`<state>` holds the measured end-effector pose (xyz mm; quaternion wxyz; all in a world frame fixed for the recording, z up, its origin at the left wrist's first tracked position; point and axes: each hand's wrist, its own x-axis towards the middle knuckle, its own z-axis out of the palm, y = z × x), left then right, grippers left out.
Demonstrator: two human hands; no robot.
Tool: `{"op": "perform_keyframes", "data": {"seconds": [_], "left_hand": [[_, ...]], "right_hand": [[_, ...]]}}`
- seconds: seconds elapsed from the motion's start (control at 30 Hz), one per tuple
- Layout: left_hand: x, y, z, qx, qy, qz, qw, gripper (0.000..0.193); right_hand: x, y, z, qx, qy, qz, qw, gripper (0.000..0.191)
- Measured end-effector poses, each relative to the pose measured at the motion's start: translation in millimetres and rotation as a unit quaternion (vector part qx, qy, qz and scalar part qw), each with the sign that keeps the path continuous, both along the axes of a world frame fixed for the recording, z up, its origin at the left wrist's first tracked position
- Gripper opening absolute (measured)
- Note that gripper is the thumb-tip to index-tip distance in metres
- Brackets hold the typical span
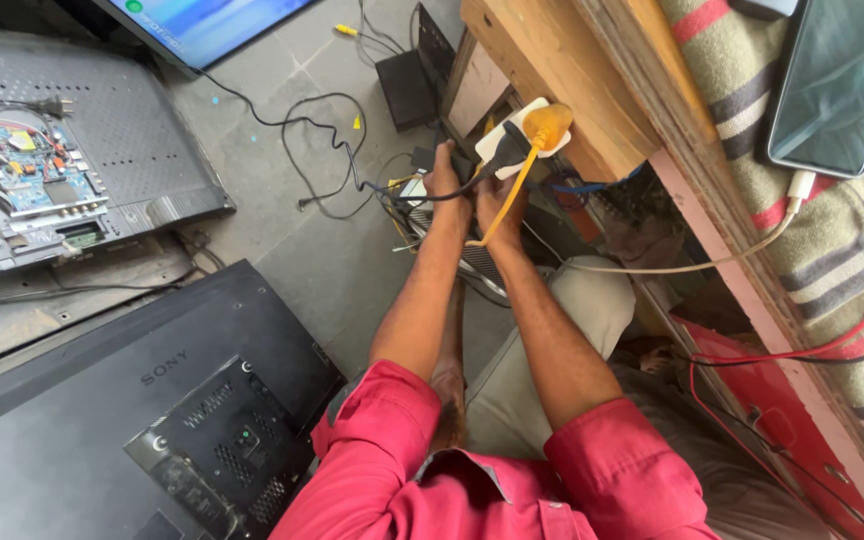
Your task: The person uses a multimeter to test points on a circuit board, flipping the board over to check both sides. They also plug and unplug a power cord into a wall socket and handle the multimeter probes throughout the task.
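Observation:
A white socket box (522,132) hangs on the side of a wooden bench (572,70). An orange plug (547,125) with an orange cable sits in it, and beside it a black plug (508,146) with a black cord. My left hand (445,172) is closed around the black cord just left of the socket box. My right hand (501,195) is under the box, fingers on the black plug. Both forearms reach forward from red sleeves.
A black television back panel (102,430) lies face down at lower left. Another opened set with an exposed circuit board (22,165) lies at upper left. Loose cables (322,150) cross the grey floor. A phone (837,85) on charge rests on a striped blanket at right.

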<state>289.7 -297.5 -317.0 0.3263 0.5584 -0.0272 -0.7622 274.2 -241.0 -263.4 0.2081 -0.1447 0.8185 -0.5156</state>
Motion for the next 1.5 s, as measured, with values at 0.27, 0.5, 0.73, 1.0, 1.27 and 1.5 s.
{"op": "perform_keyframes", "data": {"seconds": [0.27, 0.5, 0.73, 1.0, 1.27, 1.5], "left_hand": [[-6, -4, 4, -0.235, -0.204, 0.008, 0.950, 0.045], [-13, 9, 3, -0.206, -0.191, 0.065, 0.958, 0.051], [-12, 2, 6, -0.161, -0.090, 0.102, 0.978, 0.050], [-2, -45, 12, -0.183, 0.013, 0.049, 0.982, 0.055], [-18, -78, -50, -0.324, -0.205, -0.141, 0.913, 0.079], [-33, -67, -75, -0.329, -0.366, -0.358, 0.794, 0.106]], "right_hand": [[8, -3, 6, -0.010, 0.224, 0.020, 0.974, 0.029], [5, -2, 8, -0.041, 0.066, -0.075, 0.994, 0.027], [3, 0, -6, 0.001, 0.229, -0.074, 0.971, 0.023], [-12, 17, -9, -0.001, 0.236, -0.054, 0.970, 0.012], [39, 115, 43, -0.164, 0.048, -0.006, 0.985, 0.015], [24, 237, 107, -0.210, 0.200, -0.040, 0.956, 0.012]]}}
